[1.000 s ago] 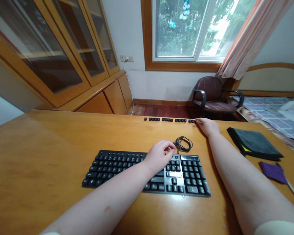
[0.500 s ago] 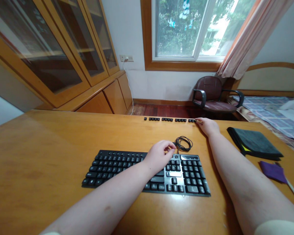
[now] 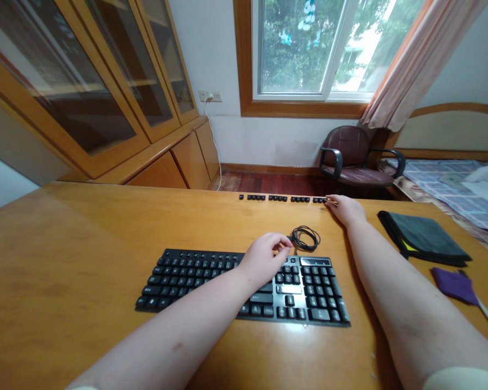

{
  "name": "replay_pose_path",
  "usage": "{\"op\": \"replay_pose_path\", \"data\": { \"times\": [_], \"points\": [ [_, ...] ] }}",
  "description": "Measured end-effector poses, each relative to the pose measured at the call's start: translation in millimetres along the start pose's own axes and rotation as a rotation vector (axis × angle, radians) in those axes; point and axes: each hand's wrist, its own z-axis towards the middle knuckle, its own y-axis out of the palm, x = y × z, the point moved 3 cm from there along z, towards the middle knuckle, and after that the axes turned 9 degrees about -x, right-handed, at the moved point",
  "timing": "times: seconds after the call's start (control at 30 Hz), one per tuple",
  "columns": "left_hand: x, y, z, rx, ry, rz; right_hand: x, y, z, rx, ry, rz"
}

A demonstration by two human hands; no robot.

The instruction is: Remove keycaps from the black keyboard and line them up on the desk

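Note:
A black keyboard [image 3: 317, 292] lies on the wooden table, with several gaps among its upper keys. Over its upper right part is my left hand [image 3: 266, 257], fingertips drawn together in a pinch beside the coiled black cable [image 3: 306, 238]; whatever they hold, if anything, is hidden. Along the table's far edge runs a row of small black keycaps [image 3: 277, 198], set out in short groups. At the right end of that row, my right hand [image 3: 344, 208] pinches the last keycap [image 3: 323, 200], which its fingertips partly cover.
To the right lie a folded dark grey cloth [image 3: 429, 235] and a purple cloth piece [image 3: 455, 285] with a pale handle. Beyond the table's far edge stands a brown armchair [image 3: 352, 157]. A glass-door cabinet [image 3: 117, 151] is at the left.
Almost nothing differs. Both hands stay in the same places, with only a slight shift of the whole view.

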Motion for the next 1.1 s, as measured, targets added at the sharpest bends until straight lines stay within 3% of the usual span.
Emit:
{"op": "replay_pose_path", "data": {
  "times": [0.33,1.1],
  "points": [
    [0.7,-0.2,-0.3,-0.006,-0.003,0.0,1.5,-5.2,-1.7,-0.024,0.055,0.002],
    [-2.4,0.6,0.3,-0.005,0.007,0.018,-1.7,-6.7,-1.5,-0.029,0.016,-0.05]
  ]
}}
